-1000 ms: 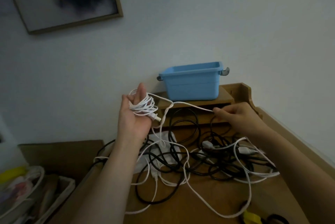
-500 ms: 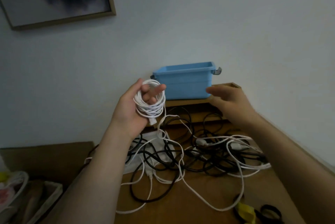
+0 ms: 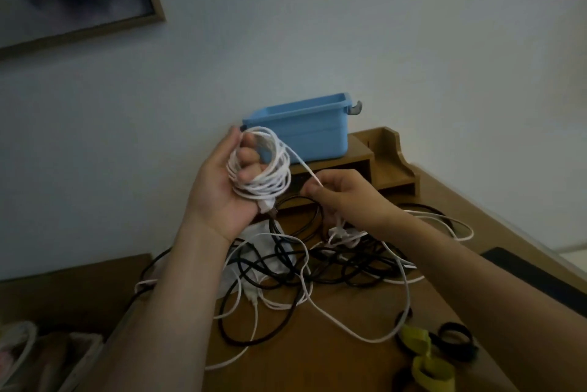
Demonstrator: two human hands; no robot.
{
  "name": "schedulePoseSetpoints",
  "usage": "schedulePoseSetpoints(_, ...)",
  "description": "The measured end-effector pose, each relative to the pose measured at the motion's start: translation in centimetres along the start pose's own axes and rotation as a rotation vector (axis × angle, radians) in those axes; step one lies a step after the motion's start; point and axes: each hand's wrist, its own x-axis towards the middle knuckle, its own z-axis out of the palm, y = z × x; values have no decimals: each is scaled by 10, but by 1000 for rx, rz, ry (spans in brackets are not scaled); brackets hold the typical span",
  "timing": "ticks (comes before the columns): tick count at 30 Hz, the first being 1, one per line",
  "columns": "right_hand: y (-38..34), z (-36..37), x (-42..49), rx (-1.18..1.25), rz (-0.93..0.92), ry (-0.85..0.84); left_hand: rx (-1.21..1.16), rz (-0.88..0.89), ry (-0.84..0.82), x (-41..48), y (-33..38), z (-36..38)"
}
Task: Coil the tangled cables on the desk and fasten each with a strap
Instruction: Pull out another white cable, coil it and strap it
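Observation:
My left hand (image 3: pixel 222 182) is raised above the desk with a white cable coil (image 3: pixel 270 169) wound around its fingers, a plug hanging at the coil's bottom. My right hand (image 3: pixel 340 197) pinches the loose strand of that same white cable just right of the coil. Below both hands lies a tangle of black and white cables (image 3: pixel 317 261) on the wooden desk (image 3: pixel 333 360). Yellow straps (image 3: pixel 422 356) and black straps (image 3: pixel 454 337) lie at the desk's near right.
A blue plastic bin (image 3: pixel 311 131) stands on a small wooden shelf (image 3: pixel 390 163) against the wall. A dark flat object (image 3: pixel 533 274) lies at the desk's right edge. Left of the desk, lower down, is a basket with soft items (image 3: pixel 38 356).
My right hand, which had let go and reached toward the bin, has come back and pinched the white strand beside the coil. The coil on my left hand looks thicker.

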Motion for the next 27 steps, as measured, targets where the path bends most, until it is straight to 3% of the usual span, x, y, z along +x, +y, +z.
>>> schedulePoseSetpoints(4, 19, -18, 6, -361, -11, 64, -56, 296, 281, 11, 4, -18)
schedulePoseSetpoints(9, 29, -25, 3, -414, -62, -26, -38, 426, 454, 23, 23, -59)
schedulePoseSetpoints(12, 17, -23, 0, -406, -93, -173, 217, 465, 522, 24, 17, -68)
schedulePoseSetpoints(14, 1, -19, -2, -408, -112, -252, 674, 486, 598, 21, 7, -67)
schedulePoseSetpoints(17, -28, -16, -6, -354, -187, -293, 1307, 463, 374, 18, -8, -66)
schedulePoseSetpoints(19, -49, -19, -13, -292, -244, -287, 1484, 375, 234, 19, -14, -65)
schedulePoseSetpoints(22, -71, -25, -20, -161, -307, -144, 1509, 267, 152, 20, -21, -66)
schedulePoseSetpoints(27, -58, -32, -6, -121, -290, 352, 1288, 112, -42, 12, -34, -54)
